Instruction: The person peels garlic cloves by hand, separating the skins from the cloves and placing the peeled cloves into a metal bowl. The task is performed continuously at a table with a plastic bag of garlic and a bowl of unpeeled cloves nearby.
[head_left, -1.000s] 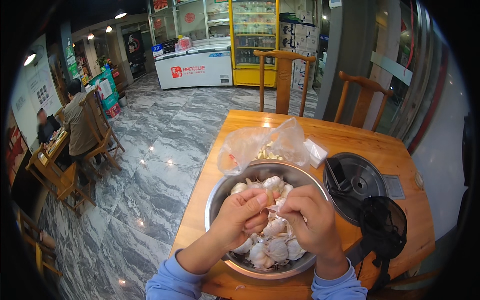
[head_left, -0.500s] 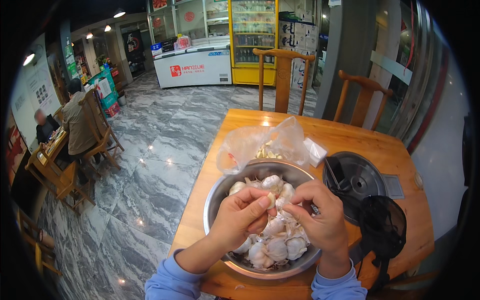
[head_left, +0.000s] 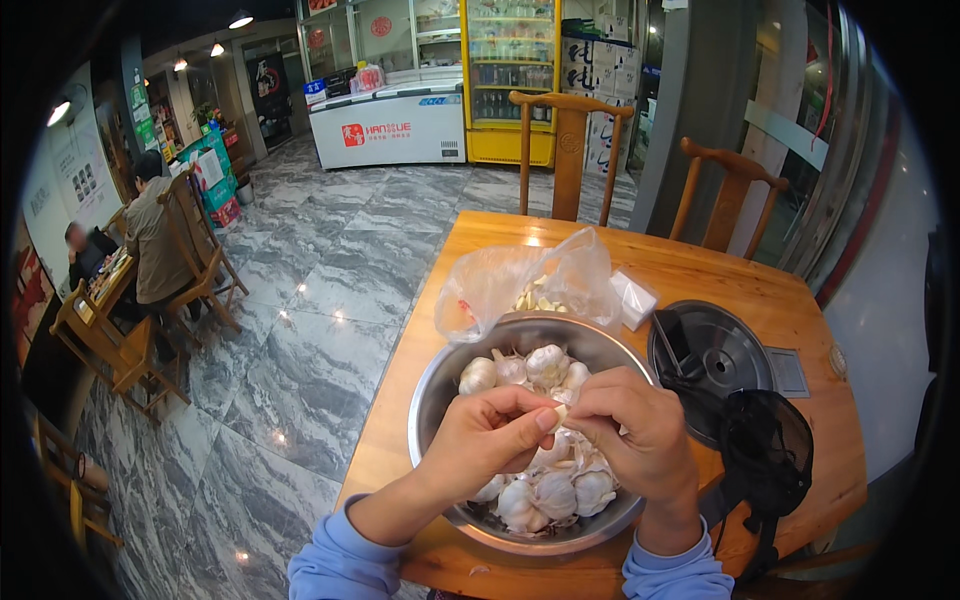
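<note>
Over a large steel bowl [head_left: 425, 425] my two hands meet, fingertips to fingertips. Thumb and forefinger of my left hand [head_left: 500, 432] pinch a pale garlic clove [head_left: 560, 415]. My right hand [head_left: 632, 418] closes its thumb and fingers on the clove's other side. Below them the bowl holds several whole garlic bulbs [head_left: 546, 365], white and papery, with loose skins among them. Just beyond the rim lies a clear plastic bag [head_left: 490, 285] with several peeled cloves [head_left: 540, 298] in it. My fingers cover part of the clove and the bulbs under it.
The wooden table [head_left: 450, 245] also bears a white box-shaped pack [head_left: 633, 299], a round dark lid-like tray [head_left: 735, 345] and a black mesh bag [head_left: 768, 450] on the right. Wooden chairs [head_left: 570, 160] stand at its far side. Two people sit at another table on the left.
My right hand has moved left to my left hand, and its fingertips now grip the clove too. Before, only my left hand held it.
</note>
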